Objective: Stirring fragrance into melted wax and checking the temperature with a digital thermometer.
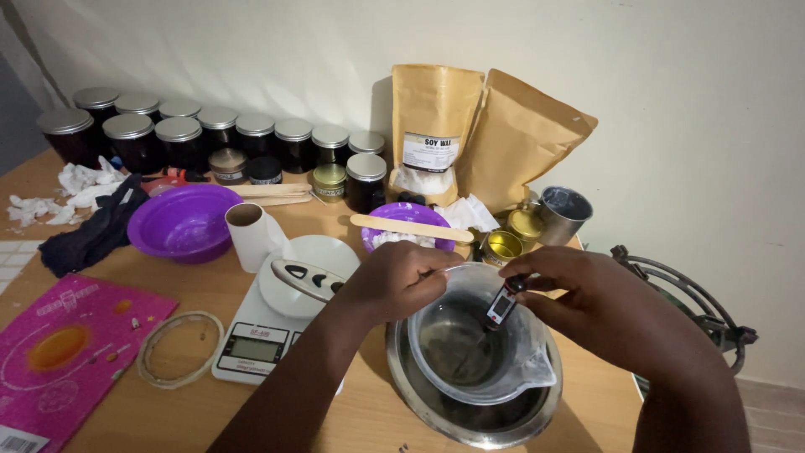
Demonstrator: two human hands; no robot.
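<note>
My left hand (392, 281) grips the rim of a clear plastic jug (482, 344) that sits inside a steel bowl (470, 419). My right hand (579, 289) pinches a small black digital thermometer (501, 306) and holds it down into the jug; its probe tip is hard to see. A white kitchen scale (281, 315) with a grey scoop-like tool (306, 277) on its plate stands just left of my left arm.
Several dark jars with silver lids (180, 138) line the wall. Two brown paper pouches (478, 134), two purple bowls (180, 222), a wooden stick (411, 228), gold tins (501, 246), a paper roll (250, 236), a tape ring (180, 348), a pink booklet (59, 352) and a black cloth (88, 239) crowd the table.
</note>
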